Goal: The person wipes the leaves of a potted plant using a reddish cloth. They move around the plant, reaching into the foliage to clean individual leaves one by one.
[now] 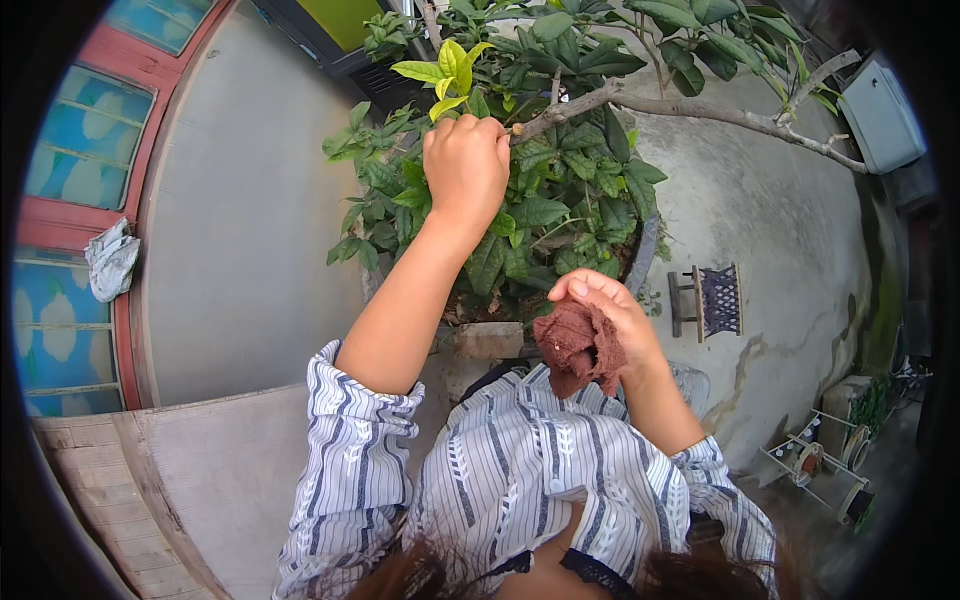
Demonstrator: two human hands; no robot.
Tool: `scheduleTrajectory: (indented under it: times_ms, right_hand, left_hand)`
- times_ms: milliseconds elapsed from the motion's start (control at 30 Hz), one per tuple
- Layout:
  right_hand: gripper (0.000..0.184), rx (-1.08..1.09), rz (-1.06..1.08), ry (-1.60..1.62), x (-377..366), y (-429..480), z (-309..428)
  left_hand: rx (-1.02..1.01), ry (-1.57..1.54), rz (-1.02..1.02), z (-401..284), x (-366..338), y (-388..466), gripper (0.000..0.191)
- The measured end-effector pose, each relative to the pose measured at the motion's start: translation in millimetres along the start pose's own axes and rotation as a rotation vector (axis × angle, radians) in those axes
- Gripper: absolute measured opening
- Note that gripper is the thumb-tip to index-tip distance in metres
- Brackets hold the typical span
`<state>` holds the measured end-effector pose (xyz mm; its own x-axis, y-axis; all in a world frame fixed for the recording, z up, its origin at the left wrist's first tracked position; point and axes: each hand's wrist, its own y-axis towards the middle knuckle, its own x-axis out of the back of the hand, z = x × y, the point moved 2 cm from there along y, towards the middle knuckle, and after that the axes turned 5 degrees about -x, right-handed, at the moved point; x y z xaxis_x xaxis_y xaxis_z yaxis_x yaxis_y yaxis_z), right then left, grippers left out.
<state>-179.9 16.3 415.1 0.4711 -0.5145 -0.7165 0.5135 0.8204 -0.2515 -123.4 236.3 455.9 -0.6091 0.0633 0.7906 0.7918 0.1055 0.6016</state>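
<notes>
My left hand [466, 171] reaches over a leafy green shrub [536, 214], its fingers curled and its back towards me. Its thumb side is right beside the stubby end of a bare grey-brown branch [694, 109]. Whatever may be inside the curled fingers is hidden. Just above the knuckles stand bright yellow-green young leaves [452, 71]. A crumpled reddish-brown cloth [577, 346] is gripped in my right hand [619, 311], low in front of my chest. The cloth hangs over the palm and covers most of those fingers.
The shrub grows within a planter with a grey rim [645, 251]; a brick [489, 340] lies at its near edge. A small woven-seat stool [716, 301] stands at right on the concrete floor. Further right are a white box [883, 116] and a wheeled metal frame [817, 465].
</notes>
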Motion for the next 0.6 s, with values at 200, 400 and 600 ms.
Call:
scheduleTrajectory:
  times_ms: [200,400,600]
  right_hand:
    - [0.023,-0.009,-0.035,-0.011,1,2,1]
    - [0.023,-0.039,-0.008,0.005,-4,6,-3]
    - [0.024,-0.056,0.04,0.002,-6,6,-7]
  left_hand:
    - [-0.121,-0.005,-0.068,4,-8,-8,0.014]
    - [-0.139,0.008,-0.054,6,-18,-12,0.008]
    - [-0.129,-0.189,-0.134,6,-15,-14,0.009]
